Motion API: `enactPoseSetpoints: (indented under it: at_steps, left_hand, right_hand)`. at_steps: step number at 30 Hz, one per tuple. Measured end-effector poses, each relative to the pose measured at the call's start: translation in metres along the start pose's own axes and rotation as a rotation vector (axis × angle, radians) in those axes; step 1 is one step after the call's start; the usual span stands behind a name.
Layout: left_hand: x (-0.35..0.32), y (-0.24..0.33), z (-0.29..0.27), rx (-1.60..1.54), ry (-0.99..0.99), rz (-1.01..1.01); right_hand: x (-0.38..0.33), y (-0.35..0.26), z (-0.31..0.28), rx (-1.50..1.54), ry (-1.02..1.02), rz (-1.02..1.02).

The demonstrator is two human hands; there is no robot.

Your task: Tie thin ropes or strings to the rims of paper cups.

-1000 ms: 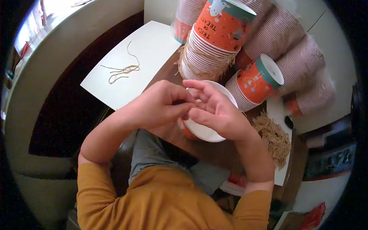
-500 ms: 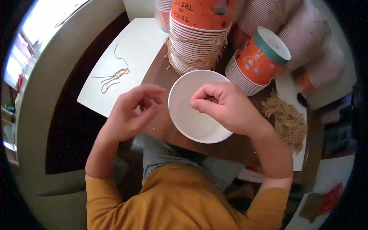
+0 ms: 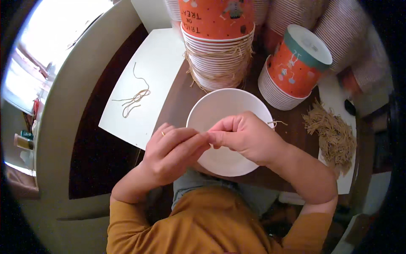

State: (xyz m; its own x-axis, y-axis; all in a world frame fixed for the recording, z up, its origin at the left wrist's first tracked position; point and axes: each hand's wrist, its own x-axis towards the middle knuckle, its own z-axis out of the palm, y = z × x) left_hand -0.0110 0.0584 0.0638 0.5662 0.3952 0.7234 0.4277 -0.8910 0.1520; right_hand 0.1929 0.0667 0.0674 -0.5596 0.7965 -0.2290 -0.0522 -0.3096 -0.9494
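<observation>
A white paper cup [image 3: 224,108] stands open side up on the brown table, straight in front of me. My hands meet above its near rim. My right hand [image 3: 249,137] is closed, thumb against fingers, and a thin tan raffia strand [image 3: 277,123] pokes out behind it. The fingertips of my left hand [image 3: 175,150] press against those of the right and pinch at the same spot. The pinched part of the strand is hidden by the fingers.
A tall stack of white cups topped by an orange printed cup [image 3: 218,38], tied with raffia, stands behind. A shorter stack [image 3: 292,70] is at the right. A loose raffia pile [image 3: 334,135] lies far right. A white sheet [image 3: 156,63] holds stray strands [image 3: 133,99].
Half a second ago my hands were apart, the left beside the cup and the right over it. Now they have come together over the cup's near rim, fingertips touching.
</observation>
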Motion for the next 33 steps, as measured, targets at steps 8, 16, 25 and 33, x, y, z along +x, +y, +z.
enactPoseSetpoints:
  at_steps: [8, 16, 25, 33]
  left_hand:
    - [-0.005, 0.012, -0.001, 0.121, -0.007, 0.005]
    - [-0.009, 0.019, 0.001, -0.035, -0.024, -0.227]
    - [0.001, 0.016, -0.011, -0.393, -0.178, -0.65]
    - [-0.002, -0.037, 0.006, -0.669, -0.161, -1.03]
  right_hand:
    - [-0.005, 0.005, 0.007, 0.0, 0.01, 0.024]
    - [-0.009, 0.008, 0.01, -0.025, 0.02, -0.13]
    - [-0.007, -0.002, 0.012, -0.959, 0.26, -0.863]
    - [-0.028, 0.004, -0.001, -0.75, 0.088, -0.488]
